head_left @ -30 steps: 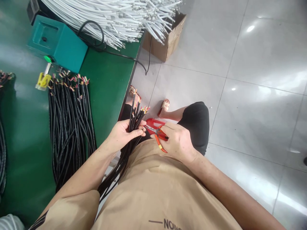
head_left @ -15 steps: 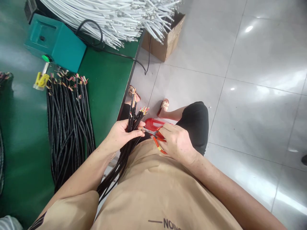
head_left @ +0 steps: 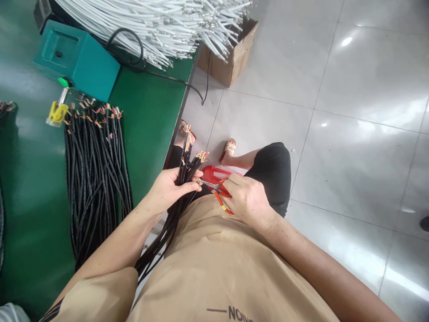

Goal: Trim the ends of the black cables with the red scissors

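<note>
My left hand (head_left: 169,188) is closed around a bundle of black cables (head_left: 174,212) in front of my waist. Short coloured wire ends, red, yellow and white, stick out at the top of the bundle. Between thumb and fingertips it also pinches one cable end. In my right hand (head_left: 246,197) is a pair of pliers with orange handles (head_left: 221,205) and narrow metal jaws. The jaw tips reach that pinched end, but whether they grip it is too small to tell. Just behind the pliers, a red plastic tray (head_left: 209,171) rests by my lap.
On the green table (head_left: 147,112) to the left lies a large pile of black cables (head_left: 97,179). Beyond it stand a teal machine (head_left: 77,58), a yellow fitting (head_left: 56,114) and a heap of white cables (head_left: 150,27). A cardboard box (head_left: 228,67) sits on the tiled floor; a black cord (head_left: 167,78) hangs over the table edge.
The pliers have shifted very slightly at the cable end. Both hands keep the same hold, and the rest looks the same.
</note>
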`<state>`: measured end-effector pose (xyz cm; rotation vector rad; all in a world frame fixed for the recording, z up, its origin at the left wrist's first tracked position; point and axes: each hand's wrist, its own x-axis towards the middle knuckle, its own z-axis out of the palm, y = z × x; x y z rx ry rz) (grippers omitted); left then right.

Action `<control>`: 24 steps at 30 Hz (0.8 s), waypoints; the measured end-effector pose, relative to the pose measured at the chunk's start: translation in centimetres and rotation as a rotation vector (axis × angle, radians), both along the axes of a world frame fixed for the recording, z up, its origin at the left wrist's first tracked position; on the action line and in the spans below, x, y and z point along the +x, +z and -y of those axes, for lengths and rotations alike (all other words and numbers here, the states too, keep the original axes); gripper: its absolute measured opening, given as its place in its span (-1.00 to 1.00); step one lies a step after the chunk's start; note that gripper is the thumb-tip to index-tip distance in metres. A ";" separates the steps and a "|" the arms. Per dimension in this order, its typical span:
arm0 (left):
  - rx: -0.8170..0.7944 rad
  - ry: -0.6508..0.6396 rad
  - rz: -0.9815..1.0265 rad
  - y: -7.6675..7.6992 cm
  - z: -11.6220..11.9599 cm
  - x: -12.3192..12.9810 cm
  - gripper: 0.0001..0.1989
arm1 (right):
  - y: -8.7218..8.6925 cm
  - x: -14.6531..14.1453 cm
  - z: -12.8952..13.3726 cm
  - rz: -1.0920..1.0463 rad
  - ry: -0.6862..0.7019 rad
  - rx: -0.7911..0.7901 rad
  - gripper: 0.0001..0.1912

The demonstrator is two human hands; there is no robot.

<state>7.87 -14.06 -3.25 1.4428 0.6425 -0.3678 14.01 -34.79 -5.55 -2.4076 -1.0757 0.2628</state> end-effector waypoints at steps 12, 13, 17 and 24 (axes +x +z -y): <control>-0.008 0.023 0.003 -0.2 0.0 -0.1 -0.67 | 0.0 -0.4 0.0 0.169 -0.006 -0.019 -0.68; -0.012 0.025 0.003 -0.2 0.0 -0.1 -0.68 | 0.0 -0.4 0.0 0.177 -0.004 -0.013 -0.68; -0.032 0.032 0.010 -0.1 0.0 -0.1 -0.69 | -0.1 -0.6 0.0 0.112 -0.024 0.050 -0.67; -0.044 0.032 -0.003 0.0 0.1 -0.1 -0.69 | 0.0 -0.2 -0.3 -0.036 -0.063 0.091 -0.72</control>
